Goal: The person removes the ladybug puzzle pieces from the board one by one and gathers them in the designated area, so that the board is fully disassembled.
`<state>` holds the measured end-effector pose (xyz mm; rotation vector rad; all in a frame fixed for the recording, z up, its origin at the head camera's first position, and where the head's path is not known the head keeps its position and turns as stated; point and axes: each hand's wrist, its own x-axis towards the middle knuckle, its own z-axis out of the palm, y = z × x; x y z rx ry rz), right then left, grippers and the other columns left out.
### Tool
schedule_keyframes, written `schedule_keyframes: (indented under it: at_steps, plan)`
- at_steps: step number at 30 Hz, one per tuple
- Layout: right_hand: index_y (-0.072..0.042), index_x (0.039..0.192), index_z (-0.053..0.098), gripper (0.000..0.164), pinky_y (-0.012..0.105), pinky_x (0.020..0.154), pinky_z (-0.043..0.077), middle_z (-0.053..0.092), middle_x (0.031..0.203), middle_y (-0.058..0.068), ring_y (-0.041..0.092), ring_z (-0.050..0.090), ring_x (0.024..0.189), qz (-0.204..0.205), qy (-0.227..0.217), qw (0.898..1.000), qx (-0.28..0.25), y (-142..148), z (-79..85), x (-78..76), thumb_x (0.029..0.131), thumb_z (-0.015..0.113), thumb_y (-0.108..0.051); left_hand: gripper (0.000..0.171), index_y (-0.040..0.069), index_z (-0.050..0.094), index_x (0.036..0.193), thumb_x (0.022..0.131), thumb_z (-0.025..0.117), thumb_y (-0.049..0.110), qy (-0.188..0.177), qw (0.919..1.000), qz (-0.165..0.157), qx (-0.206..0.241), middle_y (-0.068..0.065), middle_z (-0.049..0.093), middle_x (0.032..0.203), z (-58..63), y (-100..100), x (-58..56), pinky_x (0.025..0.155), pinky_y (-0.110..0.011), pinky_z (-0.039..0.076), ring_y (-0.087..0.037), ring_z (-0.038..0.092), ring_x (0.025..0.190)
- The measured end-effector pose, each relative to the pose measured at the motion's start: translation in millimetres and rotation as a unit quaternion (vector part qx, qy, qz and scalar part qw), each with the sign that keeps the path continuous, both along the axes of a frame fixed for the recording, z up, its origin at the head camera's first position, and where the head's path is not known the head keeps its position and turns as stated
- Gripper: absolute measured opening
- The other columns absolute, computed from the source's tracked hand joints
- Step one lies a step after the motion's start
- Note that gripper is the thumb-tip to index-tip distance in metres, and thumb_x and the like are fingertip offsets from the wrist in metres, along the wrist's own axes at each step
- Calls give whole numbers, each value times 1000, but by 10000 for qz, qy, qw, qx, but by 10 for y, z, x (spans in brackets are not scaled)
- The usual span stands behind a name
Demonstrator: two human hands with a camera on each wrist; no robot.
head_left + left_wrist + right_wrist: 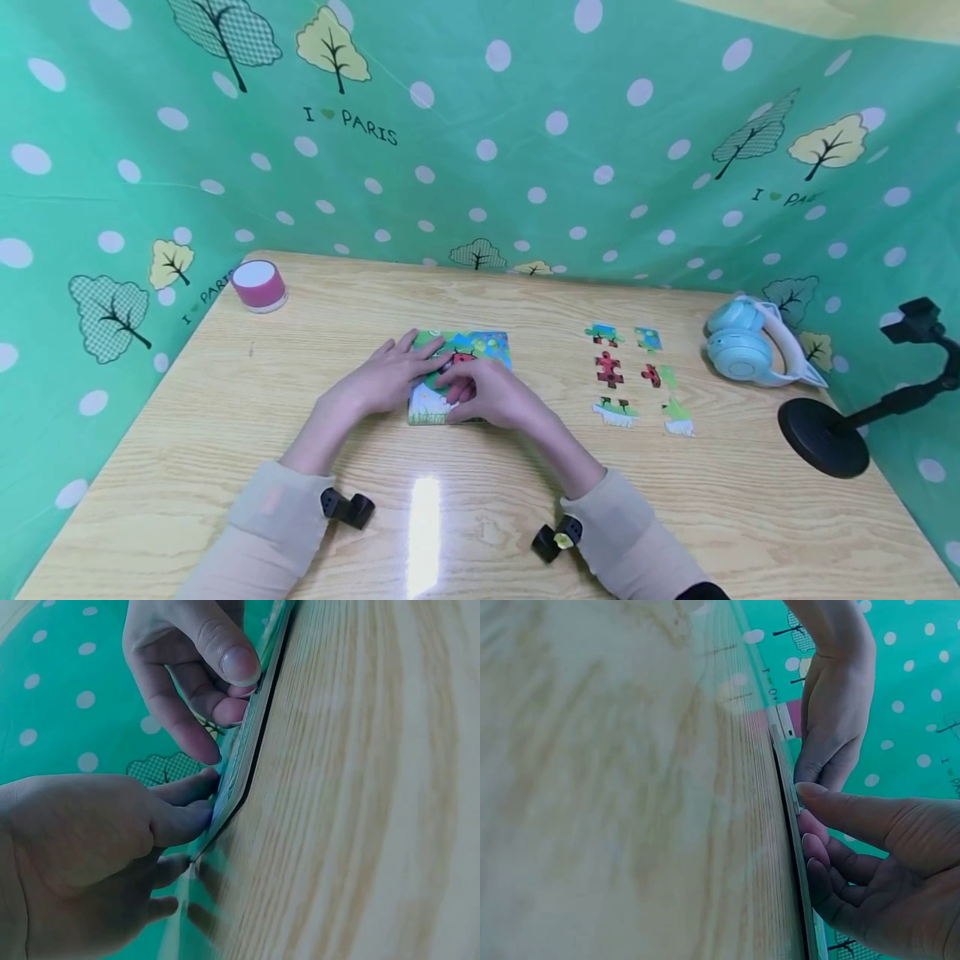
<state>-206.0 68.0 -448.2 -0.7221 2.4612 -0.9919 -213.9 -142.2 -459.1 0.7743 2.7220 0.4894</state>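
A thin jigsaw puzzle board (pixel 429 407) with a colourful picture, a red ladybug at its middle, lies flat on the table. My left hand (pixel 390 377) rests on its left part with fingers spread; in the left wrist view the left thumb (pixel 184 823) presses near the board's edge. Over the lower right of the board is my right hand (pixel 491 393), its fingers bent. In the right wrist view the right thumb and fingertips touch the board's face (pixel 799 862). Whether the right fingers pinch a piece, I cannot tell.
Several loose puzzle pieces (pixel 609 369) lie in two columns right of the board. Blue-and-white headphones (pixel 742 350) and a black stand (pixel 825 437) are at the right. A pink-and-white round container (pixel 259 287) stands at the back left. A green patterned curtain (pixel 480 150) hangs behind the table.
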Motion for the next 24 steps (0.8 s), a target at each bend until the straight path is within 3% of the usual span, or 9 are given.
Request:
schedule_keyframes:
  at_steps: [3, 9, 24]
  plan:
    - [-6, 121, 74, 41, 19, 71, 56, 74, 91, 3, 7, 65, 78, -16, -25, 10000, -25, 8, -1, -5, 81, 87, -7, 60, 19, 43, 158, 102, 43, -2, 42, 10000, -18, -19, -10, 27, 171, -5, 6, -6, 124, -74, 13, -51, 10, 158]
    - [-6, 120, 74, 41, 20, 70, 55, 73, 90, 2, 8, 64, 77, -64, -4, 10000, 2, 14, -6, -24, 81, 87, -9, 49, 19, 43, 158, 109, 47, 18, 69, 10000, -6, -22, -10, 25, 172, 0, 5, -11, 124, -73, 16, -49, 12, 158]
    - [-4, 123, 73, 46, 18, 68, 53, 70, 83, -1, 8, 61, 73, -173, -21, 9998, 50, 1, -23, -32, 80, 88, -8, 48, 19, 44, 157, 109, 48, 17, 100, 9999, 42, -38, -17, 20, 172, -21, -9, 7, 124, -72, 18, -50, 12, 158]
